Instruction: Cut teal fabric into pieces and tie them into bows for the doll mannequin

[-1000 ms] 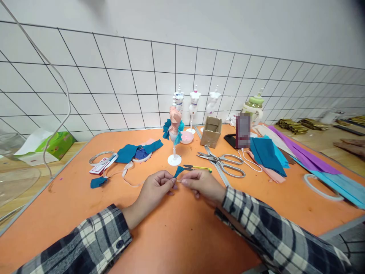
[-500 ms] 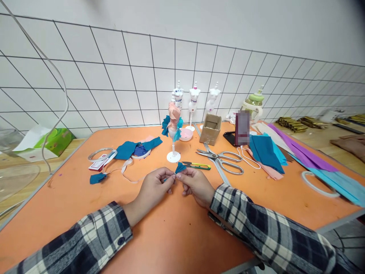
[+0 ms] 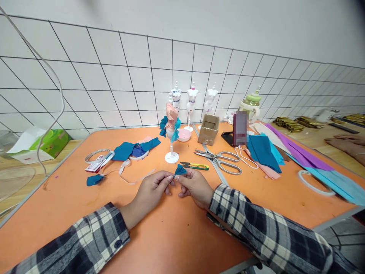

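A small teal piece of pleated crepe paper (image 3: 180, 169) fans out between my two hands above the orange table. My right hand (image 3: 195, 186) pinches it between thumb and fingers. The thumb and fingertips of my left hand (image 3: 156, 190) are closed at its narrow gathered end. Just beyond stands a white mini dress form (image 3: 172, 156) wrapped in peach paper with teal ruffles at its sides. Yellow-green thread snips (image 3: 196, 166) lie close behind my right hand, and large metal scissors (image 3: 219, 159) rest to the right.
Teal paper pieces (image 3: 124, 150), a roll of tape (image 3: 98, 154) and a teal scrap (image 3: 94, 180) lie left. A cardboard box (image 3: 208, 131), a pink dish (image 3: 184, 135), a phone (image 3: 240, 128) and a bottle (image 3: 252, 104) stand behind. Coloured paper strips (image 3: 302, 152) cover the right side.
The teal crepe paper has tilted and opened to the right, showing more of its pleats. My hands stay close together. The whole view has shifted slightly.
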`<action>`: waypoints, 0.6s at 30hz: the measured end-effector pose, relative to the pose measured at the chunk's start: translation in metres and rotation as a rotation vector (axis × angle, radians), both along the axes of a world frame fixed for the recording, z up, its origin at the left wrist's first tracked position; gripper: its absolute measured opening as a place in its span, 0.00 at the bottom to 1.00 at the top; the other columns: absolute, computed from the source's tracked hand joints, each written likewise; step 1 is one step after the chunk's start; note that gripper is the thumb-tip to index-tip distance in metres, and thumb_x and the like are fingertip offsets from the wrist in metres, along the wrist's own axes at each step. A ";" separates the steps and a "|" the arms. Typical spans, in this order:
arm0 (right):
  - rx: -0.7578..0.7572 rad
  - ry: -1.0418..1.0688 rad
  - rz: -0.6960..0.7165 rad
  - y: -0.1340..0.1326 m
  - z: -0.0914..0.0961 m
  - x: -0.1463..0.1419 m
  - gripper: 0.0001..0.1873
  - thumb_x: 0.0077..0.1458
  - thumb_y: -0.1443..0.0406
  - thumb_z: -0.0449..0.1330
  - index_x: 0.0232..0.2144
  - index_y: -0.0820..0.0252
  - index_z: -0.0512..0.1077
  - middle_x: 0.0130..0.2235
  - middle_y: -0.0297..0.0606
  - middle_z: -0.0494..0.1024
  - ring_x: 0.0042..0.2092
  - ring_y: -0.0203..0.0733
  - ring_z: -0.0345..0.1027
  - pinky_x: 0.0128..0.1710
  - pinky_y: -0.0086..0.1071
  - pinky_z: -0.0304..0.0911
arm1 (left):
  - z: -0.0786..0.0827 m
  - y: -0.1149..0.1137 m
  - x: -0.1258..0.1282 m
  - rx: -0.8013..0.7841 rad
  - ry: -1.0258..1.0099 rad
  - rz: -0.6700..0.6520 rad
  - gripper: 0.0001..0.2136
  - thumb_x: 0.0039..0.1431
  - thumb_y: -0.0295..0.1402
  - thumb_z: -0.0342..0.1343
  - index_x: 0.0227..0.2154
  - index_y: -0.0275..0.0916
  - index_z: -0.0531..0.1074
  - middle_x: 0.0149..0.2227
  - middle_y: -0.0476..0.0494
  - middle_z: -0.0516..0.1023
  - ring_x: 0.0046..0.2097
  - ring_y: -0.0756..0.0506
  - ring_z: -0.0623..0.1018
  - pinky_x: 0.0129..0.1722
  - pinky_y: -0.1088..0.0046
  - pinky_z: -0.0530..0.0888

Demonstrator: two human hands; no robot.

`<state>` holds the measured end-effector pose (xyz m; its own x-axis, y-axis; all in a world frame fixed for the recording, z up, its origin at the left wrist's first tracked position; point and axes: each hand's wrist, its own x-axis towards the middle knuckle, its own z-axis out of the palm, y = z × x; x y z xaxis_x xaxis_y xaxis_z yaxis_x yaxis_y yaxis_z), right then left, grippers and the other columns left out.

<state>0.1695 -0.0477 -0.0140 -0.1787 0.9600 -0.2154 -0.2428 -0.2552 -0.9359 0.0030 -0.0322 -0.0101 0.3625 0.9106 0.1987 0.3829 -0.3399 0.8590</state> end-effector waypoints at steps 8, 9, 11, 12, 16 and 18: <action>0.114 -0.134 -0.152 -0.013 -0.003 -0.010 0.19 0.41 0.53 0.68 0.28 0.61 0.69 0.27 0.31 0.70 0.25 0.29 0.60 0.21 0.25 0.69 | 0.003 -0.006 0.002 0.075 0.003 0.021 0.11 0.63 0.38 0.50 0.31 0.40 0.74 0.25 0.50 0.74 0.26 0.49 0.74 0.29 0.75 0.69; 0.121 -0.124 -0.145 -0.012 -0.003 -0.010 0.19 0.41 0.53 0.68 0.28 0.61 0.69 0.26 0.30 0.69 0.24 0.29 0.60 0.21 0.26 0.69 | 0.003 -0.006 0.003 0.055 -0.023 0.029 0.11 0.63 0.39 0.51 0.31 0.39 0.74 0.25 0.49 0.74 0.27 0.49 0.74 0.29 0.75 0.70; 0.142 -0.092 -0.113 -0.012 -0.003 -0.009 0.20 0.43 0.51 0.67 0.29 0.61 0.70 0.25 0.29 0.68 0.22 0.28 0.60 0.21 0.27 0.69 | 0.003 -0.004 0.003 -0.002 -0.092 0.041 0.11 0.62 0.40 0.51 0.32 0.39 0.73 0.26 0.48 0.75 0.27 0.48 0.74 0.30 0.74 0.71; 0.148 -0.074 -0.104 -0.011 -0.003 -0.009 0.20 0.45 0.51 0.66 0.31 0.61 0.71 0.25 0.28 0.68 0.21 0.28 0.60 0.21 0.27 0.69 | 0.002 -0.002 0.003 -0.033 -0.136 0.047 0.11 0.62 0.41 0.52 0.33 0.39 0.72 0.27 0.48 0.75 0.27 0.48 0.74 0.30 0.74 0.72; 0.010 0.060 -0.060 -0.009 -0.001 -0.002 0.25 0.44 0.53 0.68 0.42 0.57 0.67 0.33 0.29 0.71 0.21 0.28 0.63 0.19 0.28 0.69 | 0.002 0.004 -0.004 -0.077 -0.262 0.092 0.12 0.63 0.42 0.51 0.33 0.39 0.70 0.28 0.49 0.73 0.25 0.50 0.72 0.25 0.76 0.71; -0.141 0.170 0.119 -0.007 0.001 0.004 0.26 0.47 0.52 0.66 0.45 0.57 0.66 0.37 0.33 0.74 0.25 0.31 0.68 0.19 0.28 0.69 | 0.003 0.005 -0.008 -0.008 -0.226 0.071 0.11 0.64 0.41 0.51 0.33 0.39 0.70 0.28 0.49 0.73 0.26 0.50 0.72 0.25 0.76 0.71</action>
